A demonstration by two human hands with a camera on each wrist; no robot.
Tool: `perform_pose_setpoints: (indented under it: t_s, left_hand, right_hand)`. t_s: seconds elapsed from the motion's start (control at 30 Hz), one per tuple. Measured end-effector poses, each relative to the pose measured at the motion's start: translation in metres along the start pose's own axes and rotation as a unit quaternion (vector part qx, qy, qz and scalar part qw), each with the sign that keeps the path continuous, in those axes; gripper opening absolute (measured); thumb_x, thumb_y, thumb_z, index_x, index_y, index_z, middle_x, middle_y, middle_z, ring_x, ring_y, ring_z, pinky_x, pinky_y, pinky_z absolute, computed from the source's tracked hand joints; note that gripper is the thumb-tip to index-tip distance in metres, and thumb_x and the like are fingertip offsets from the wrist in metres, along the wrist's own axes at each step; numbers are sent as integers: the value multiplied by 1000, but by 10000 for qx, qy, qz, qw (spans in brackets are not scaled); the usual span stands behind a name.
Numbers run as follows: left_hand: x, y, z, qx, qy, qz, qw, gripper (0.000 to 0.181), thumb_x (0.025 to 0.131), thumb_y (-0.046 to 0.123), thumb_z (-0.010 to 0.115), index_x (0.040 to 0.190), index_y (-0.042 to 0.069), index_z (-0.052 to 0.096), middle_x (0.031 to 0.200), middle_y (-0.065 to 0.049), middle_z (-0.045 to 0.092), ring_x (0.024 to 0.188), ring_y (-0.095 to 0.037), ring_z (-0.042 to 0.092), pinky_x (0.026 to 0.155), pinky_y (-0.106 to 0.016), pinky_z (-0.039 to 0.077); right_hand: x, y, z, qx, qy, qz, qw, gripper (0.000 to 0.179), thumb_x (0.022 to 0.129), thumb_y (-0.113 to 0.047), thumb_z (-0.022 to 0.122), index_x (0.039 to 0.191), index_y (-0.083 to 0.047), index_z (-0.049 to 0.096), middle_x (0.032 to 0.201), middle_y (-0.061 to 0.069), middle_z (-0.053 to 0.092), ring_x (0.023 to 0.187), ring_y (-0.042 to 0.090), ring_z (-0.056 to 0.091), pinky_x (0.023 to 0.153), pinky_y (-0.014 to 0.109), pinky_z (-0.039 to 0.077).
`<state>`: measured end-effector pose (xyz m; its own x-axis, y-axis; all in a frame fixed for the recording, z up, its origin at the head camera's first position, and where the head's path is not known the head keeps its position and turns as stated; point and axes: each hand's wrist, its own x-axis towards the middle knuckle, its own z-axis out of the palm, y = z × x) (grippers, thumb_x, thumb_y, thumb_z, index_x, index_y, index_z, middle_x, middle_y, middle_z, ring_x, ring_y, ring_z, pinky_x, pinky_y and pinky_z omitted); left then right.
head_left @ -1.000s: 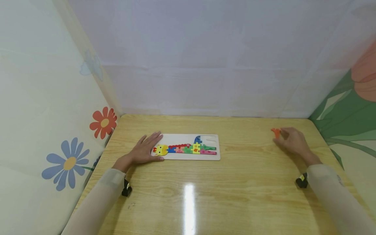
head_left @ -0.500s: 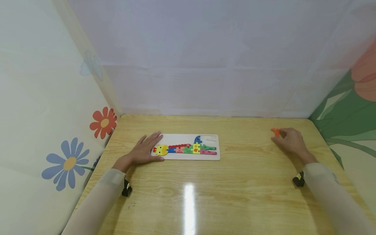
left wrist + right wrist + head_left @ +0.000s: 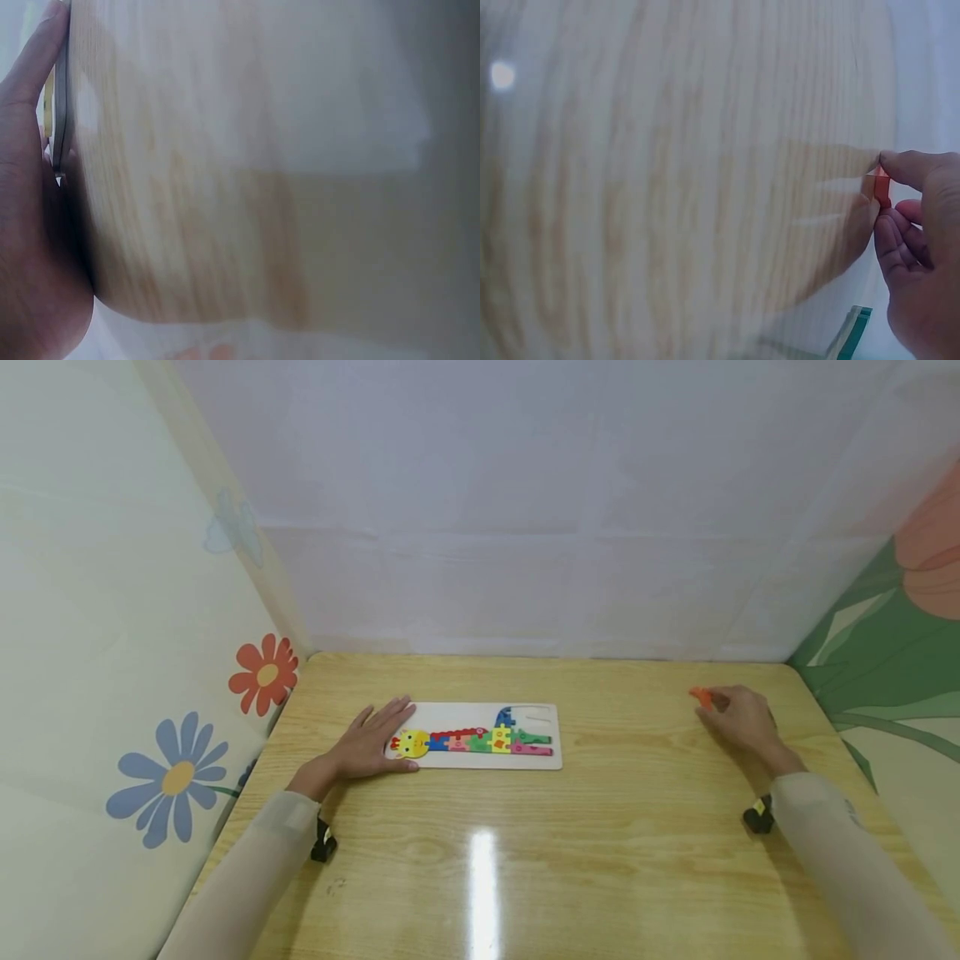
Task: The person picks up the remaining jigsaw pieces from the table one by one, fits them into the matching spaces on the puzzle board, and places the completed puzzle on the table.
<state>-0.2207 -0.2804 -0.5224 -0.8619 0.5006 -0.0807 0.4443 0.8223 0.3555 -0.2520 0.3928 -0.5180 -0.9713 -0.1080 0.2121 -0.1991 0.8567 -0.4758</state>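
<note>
A white puzzle board (image 3: 450, 761) lies on the table with a giraffe of coloured interlocking pieces in it, its yellow head (image 3: 413, 743) at the left. At the board's upper right, past the blue piece (image 3: 504, 717), only outlines show on bare board. My left hand (image 3: 369, 745) rests spread on the board's left end, thumb along the near edge; in the left wrist view the thumb (image 3: 34, 60) touches the board's side. At the far right, my right hand (image 3: 738, 718) pinches an orange puzzle piece (image 3: 702, 696) between thumb and fingers, close to the tabletop.
The wooden table (image 3: 600, 827) reaches back to a pale cloth wall (image 3: 540, 585). Flower-printed cloth (image 3: 178, 777) stands along the left side, and a leaf-and-tulip print (image 3: 900, 635) along the right. A bright light reflection lies on the tabletop near the front.
My right hand has shifted slightly left, and the orange piece has turned a little in its fingers. The left hand and the board have stayed in place.
</note>
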Motion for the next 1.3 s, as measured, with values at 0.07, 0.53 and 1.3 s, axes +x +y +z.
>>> perform_pose_setpoints:
  t_s: [0.07, 0.53, 1.3]
  left_hand:
    - [0, 1, 0, -26, -5, -2, 10000, 115, 87, 69, 73, 171, 12, 19, 178, -11, 12, 164, -33, 10, 128, -65, 0]
    - [1, -2, 1, -10, -11, -19, 10000, 116, 87, 69, 73, 171, 13, 18, 179, -10, 12, 164, -33, 9, 128, -65, 0]
    - [1, -2, 1, 16, 55, 46, 10000, 114, 88, 68, 74, 170, 11, 20, 178, -11, 14, 164, -34, 11, 127, -66, 2]
  right_hand:
    - [1, 0, 1, 31, -29, 5, 10000, 43, 97, -19, 75, 126, 12, 69, 109, 34, 70, 100, 49, 67, 86, 64, 52]
    - [7, -1, 3, 217, -124, 7, 9997, 38, 96, -11, 74, 125, 12, 69, 110, 34, 72, 96, 48, 71, 86, 63, 55]
    - [14, 1, 11, 289, -29, 68, 9996, 30, 93, -4, 70, 118, 12, 72, 102, 31, 74, 89, 44, 72, 73, 40, 56]
